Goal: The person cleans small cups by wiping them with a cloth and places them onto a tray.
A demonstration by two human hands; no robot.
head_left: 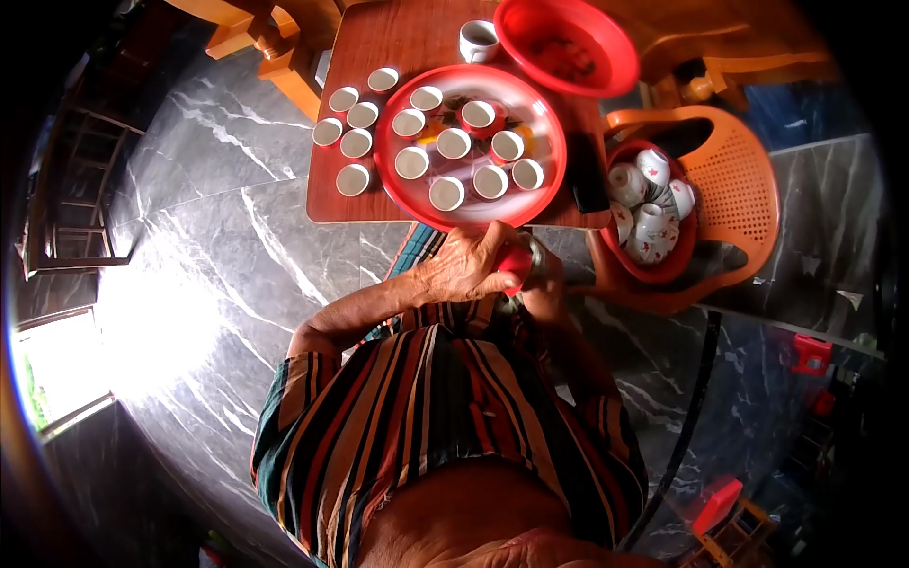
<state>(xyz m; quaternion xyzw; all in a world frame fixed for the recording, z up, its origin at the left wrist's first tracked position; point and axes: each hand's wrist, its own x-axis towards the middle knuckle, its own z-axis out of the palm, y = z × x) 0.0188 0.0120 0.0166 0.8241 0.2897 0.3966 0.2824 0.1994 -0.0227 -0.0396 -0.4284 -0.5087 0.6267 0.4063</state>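
Note:
Close to the body, just below the table's front edge, my left hand (pixel 464 265) is closed around a small red cup (pixel 514 266). Against its right side is my right hand (pixel 543 281), in shadow, with its fingers closed on something I cannot make out at the cup. A round red-rimmed tray (pixel 390 180) lies in front of both hands, holding several small cups (pixel 454 144) that stand upright. To its left, several more cups (pixel 356 143) stand on the brown table (pixel 331 204).
A white mug (pixel 479 42) and a red basin (pixel 606 47) are at the table's far side. A dark flat object (pixel 589 185) lies at its right edge. On an orange chair (pixel 757 189), a red basin (pixel 686 251) holds several patterned bowls (pixel 650 222).

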